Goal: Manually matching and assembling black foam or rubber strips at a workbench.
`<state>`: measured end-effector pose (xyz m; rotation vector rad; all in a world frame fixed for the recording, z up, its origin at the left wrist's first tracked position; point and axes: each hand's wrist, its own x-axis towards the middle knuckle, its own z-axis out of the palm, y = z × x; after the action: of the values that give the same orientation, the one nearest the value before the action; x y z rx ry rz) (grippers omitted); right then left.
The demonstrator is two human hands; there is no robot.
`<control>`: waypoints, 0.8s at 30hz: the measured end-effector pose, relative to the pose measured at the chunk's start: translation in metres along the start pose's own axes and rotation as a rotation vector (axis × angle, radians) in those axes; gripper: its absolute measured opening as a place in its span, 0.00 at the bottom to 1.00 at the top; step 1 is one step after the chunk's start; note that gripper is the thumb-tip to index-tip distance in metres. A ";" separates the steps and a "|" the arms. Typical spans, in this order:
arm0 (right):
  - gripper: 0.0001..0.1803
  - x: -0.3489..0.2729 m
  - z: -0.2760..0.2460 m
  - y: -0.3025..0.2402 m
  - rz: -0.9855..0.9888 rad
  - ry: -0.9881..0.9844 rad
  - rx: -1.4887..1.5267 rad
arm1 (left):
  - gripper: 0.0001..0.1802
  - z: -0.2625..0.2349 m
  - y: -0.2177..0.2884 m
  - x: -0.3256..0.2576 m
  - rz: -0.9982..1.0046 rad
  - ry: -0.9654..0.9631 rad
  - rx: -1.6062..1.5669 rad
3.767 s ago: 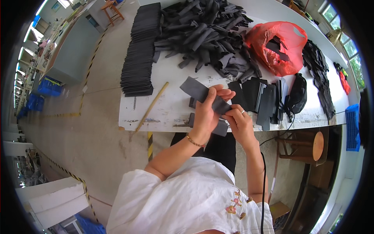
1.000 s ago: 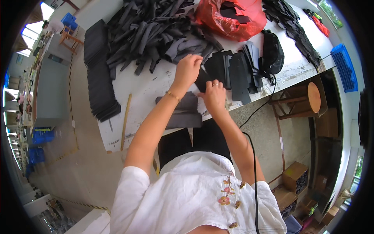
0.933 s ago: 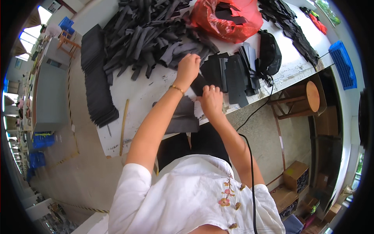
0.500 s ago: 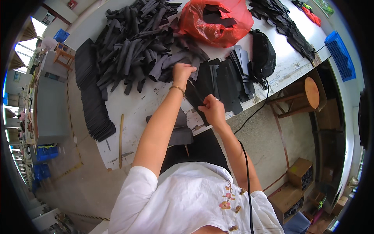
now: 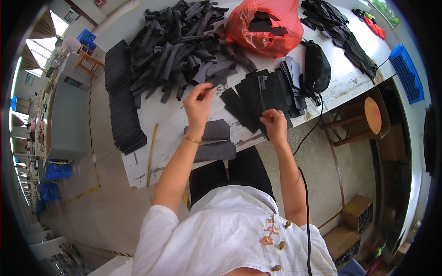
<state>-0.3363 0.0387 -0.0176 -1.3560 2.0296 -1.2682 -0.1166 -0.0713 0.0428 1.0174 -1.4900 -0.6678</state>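
My left hand (image 5: 199, 102) is raised over the white worn table (image 5: 165, 122) at centre frame, thumb and fingers pinched on the end of a dark grey fabric strip (image 5: 216, 79) that belongs to the edge of the large loose heap of dark grey fabric strips (image 5: 177, 43) in the upper centre. My right hand (image 5: 274, 123) sits right of centre at the table's near edge, fingers closed on the lower edge of a fanned row of flat black rectangular pieces (image 5: 258, 99). Below my left wrist, two flat grey folded pieces (image 5: 214, 140) lie on the table. A tall neat stack of black flat pieces (image 5: 122, 99) runs along the left of the table, with a thin wooden stick (image 5: 152, 154) just beside it. A red plastic bag (image 5: 267, 25) holding dark pieces lies at upper centre, a black pouch (image 5: 316, 68) to its lower right. A round wooden stool (image 5: 368, 117) stands at the right, off the table.
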 end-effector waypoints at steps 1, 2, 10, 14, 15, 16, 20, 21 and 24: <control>0.10 0.001 -0.001 -0.002 -0.002 -0.003 -0.001 | 0.03 -0.010 0.001 -0.004 -0.002 0.003 0.000; 0.09 0.002 -0.001 -0.004 0.037 -0.043 0.064 | 0.05 -0.019 0.002 -0.008 -0.050 0.031 -0.108; 0.13 -0.002 0.007 -0.031 -0.018 -0.107 0.204 | 0.15 -0.065 0.026 -0.032 -0.573 0.088 -0.682; 0.17 -0.003 0.018 -0.026 -0.061 -0.177 0.088 | 0.15 -0.057 0.015 -0.052 -0.675 0.205 -0.735; 0.17 -0.008 0.018 -0.033 -0.103 -0.174 0.023 | 0.15 -0.058 0.008 -0.057 -0.640 0.223 -0.712; 0.19 -0.010 0.016 -0.038 -0.140 -0.162 -0.045 | 0.14 -0.056 0.015 -0.057 -0.685 0.283 -0.727; 0.24 -0.010 0.023 -0.033 -0.165 -0.176 -0.044 | 0.08 -0.070 -0.015 -0.059 -0.809 0.225 -0.866; 0.25 -0.012 0.022 -0.036 -0.210 -0.170 -0.087 | 0.08 -0.072 -0.019 -0.060 -0.843 0.209 -0.929; 0.25 -0.013 0.023 -0.037 -0.263 -0.185 -0.158 | 0.07 -0.071 -0.015 -0.059 -0.898 0.222 -1.055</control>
<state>-0.2947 0.0345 -0.0006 -1.7914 1.9042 -1.0536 -0.0461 -0.0171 0.0148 0.8021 -0.2544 -1.6672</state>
